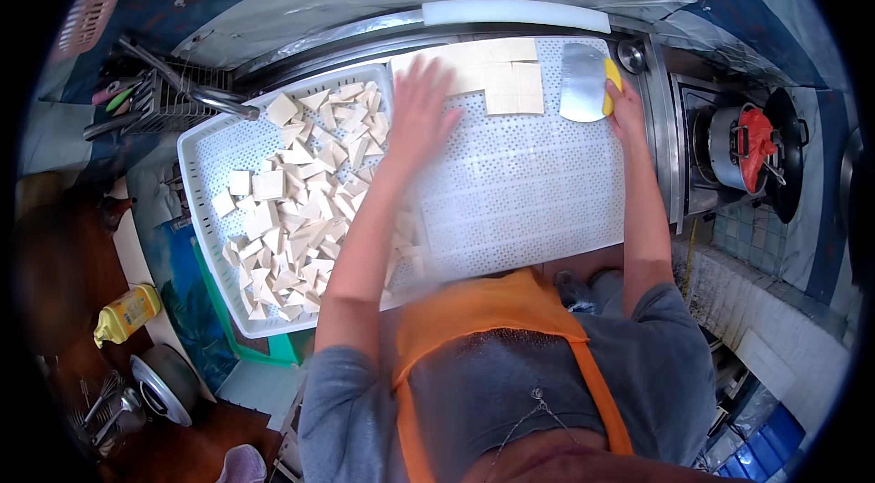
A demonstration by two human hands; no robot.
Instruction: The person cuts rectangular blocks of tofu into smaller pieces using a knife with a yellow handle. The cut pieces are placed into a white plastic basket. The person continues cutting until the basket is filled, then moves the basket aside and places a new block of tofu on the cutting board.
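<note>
My left hand (422, 104), fingers spread and slightly blurred, is over the left end of a pale slab of what looks like tofu (502, 69). That slab is scored or cut in places and lies along the far edge of a white perforated board (519, 182). In my right hand (623, 104) is the yellow handle of a wide metal scraper (582, 83), its blade flat over the board's far right corner. Left of the board, a white perforated basket (198, 209) holds many cut triangles and blocks of the same pale food (318, 192). My left forearm partly covers the basket.
A metal faucet (225, 104) reaches over the basket's far left corner. At the right is a stove with a metal pot (726, 148) and red cloth or plastic on it. A yellow bottle (128, 314) and a lidded pot (164, 384) are at the lower left.
</note>
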